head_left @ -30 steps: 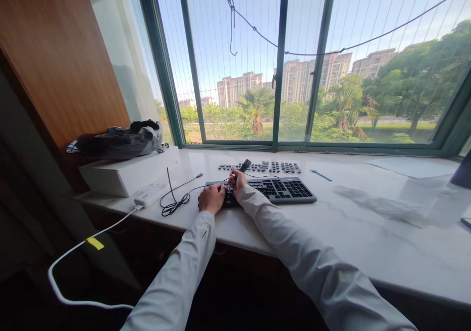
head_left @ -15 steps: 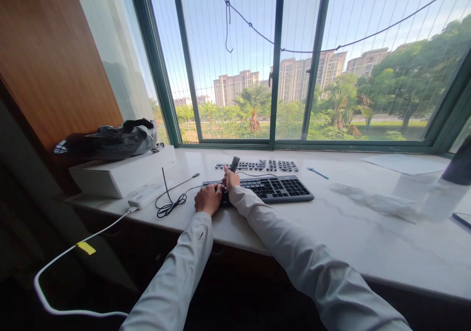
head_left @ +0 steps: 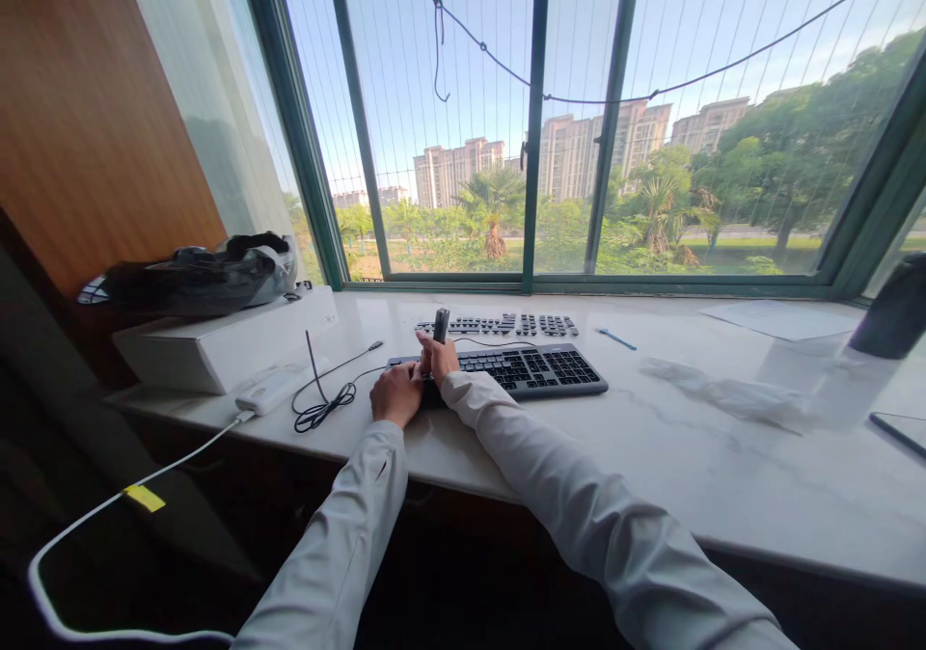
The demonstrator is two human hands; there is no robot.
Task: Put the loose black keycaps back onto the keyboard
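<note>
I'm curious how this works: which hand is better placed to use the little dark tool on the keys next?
Probably the right. The right hand grips the dark tool upright over the left end of the keyboard, while the left hand only rests on that end.

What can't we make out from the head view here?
All head view.
Keyboard left end: hidden under left hand and right hand.
Dark tool in right hand: too small to identify.
Dark object: cut off by right edge.
Left hand's grip: curled under, unclear.
</note>
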